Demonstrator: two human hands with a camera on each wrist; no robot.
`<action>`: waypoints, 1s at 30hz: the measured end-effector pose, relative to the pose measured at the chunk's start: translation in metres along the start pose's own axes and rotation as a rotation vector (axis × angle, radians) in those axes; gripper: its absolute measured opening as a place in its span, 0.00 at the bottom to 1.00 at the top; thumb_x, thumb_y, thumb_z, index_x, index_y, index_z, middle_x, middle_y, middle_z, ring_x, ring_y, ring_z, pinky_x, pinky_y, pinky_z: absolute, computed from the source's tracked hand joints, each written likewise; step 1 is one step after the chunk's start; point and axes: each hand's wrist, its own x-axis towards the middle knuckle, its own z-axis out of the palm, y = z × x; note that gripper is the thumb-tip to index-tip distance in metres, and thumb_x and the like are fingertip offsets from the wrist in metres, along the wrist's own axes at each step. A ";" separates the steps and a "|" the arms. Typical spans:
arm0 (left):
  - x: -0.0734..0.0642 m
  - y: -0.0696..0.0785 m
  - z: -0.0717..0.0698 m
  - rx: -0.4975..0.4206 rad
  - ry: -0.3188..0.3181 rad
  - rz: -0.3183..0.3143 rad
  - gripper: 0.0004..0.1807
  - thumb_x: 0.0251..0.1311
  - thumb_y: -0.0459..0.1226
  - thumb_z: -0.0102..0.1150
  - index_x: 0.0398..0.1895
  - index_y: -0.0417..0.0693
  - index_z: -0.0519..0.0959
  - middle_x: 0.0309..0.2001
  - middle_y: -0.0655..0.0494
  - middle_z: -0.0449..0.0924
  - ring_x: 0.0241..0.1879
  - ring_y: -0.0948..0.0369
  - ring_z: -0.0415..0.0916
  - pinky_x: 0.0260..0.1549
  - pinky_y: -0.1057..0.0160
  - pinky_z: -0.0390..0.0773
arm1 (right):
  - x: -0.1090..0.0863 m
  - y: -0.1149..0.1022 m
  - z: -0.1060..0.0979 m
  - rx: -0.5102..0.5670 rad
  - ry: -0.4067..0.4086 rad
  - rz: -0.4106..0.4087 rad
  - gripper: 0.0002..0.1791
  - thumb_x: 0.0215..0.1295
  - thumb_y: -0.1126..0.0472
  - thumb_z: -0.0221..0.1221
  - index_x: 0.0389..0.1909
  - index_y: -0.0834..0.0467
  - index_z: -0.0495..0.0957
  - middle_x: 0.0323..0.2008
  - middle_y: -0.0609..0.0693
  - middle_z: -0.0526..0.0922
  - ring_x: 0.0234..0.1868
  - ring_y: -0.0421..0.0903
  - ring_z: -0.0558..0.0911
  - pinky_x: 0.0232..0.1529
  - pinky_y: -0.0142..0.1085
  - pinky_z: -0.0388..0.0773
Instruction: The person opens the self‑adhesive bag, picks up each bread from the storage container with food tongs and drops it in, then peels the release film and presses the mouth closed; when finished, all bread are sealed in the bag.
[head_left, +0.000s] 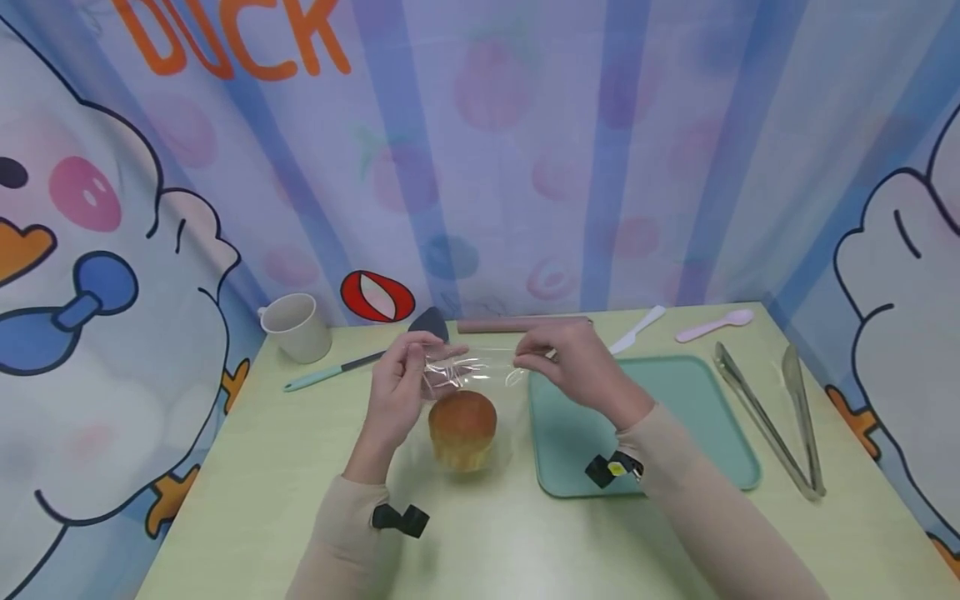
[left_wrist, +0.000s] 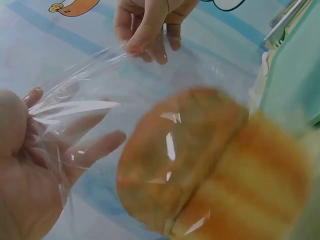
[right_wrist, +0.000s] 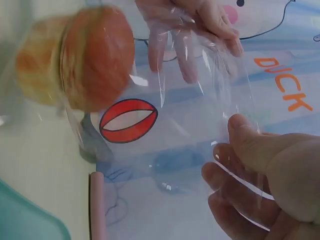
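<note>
A clear plastic bag (head_left: 483, 367) hangs between both hands over the table, with a round-topped bread bun (head_left: 462, 429) low inside it. The bun has a browned top and a paler, ridged side. My left hand (head_left: 397, 387) pinches the bag's upper left corner between thumb and finger; in the left wrist view its other fingers (left_wrist: 95, 150) extend behind the film. At the upper right corner, my right hand (head_left: 573, 362) pinches the edge with thumb and fingertips. The right wrist view shows the film (right_wrist: 185, 115) stretched between the two hands.
A teal tray (head_left: 645, 483) lies under the right forearm, with metal tongs (head_left: 768, 425) to its right. Behind are a pink spoon (head_left: 716, 325), a white knife (head_left: 637, 329) and a pinkish-brown roll (head_left: 517, 324). A turner (head_left: 322, 377) and a beige mug (head_left: 296, 327) stand at back left.
</note>
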 end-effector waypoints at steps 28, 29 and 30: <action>0.034 -0.101 -0.007 -0.385 0.162 -0.691 0.27 0.86 0.51 0.31 0.75 0.48 0.63 0.60 0.31 0.82 0.45 0.43 0.90 0.40 0.44 0.89 | 0.004 0.083 0.063 0.313 -0.041 0.629 0.11 0.74 0.66 0.61 0.50 0.69 0.83 0.30 0.56 0.87 0.26 0.44 0.84 0.28 0.32 0.81; 0.035 -0.103 -0.008 -0.357 0.176 -0.682 0.26 0.86 0.50 0.32 0.75 0.46 0.63 0.59 0.31 0.82 0.44 0.44 0.90 0.40 0.45 0.89 | 0.004 0.084 0.066 0.324 -0.031 0.649 0.12 0.75 0.65 0.60 0.53 0.68 0.82 0.33 0.58 0.88 0.28 0.45 0.86 0.30 0.33 0.82; 0.036 -0.105 -0.009 -0.323 0.192 -0.677 0.26 0.86 0.50 0.34 0.74 0.44 0.63 0.59 0.32 0.82 0.43 0.46 0.90 0.39 0.48 0.90 | 0.004 0.084 0.068 0.339 -0.022 0.664 0.14 0.77 0.65 0.58 0.57 0.67 0.81 0.36 0.60 0.88 0.31 0.48 0.88 0.32 0.35 0.84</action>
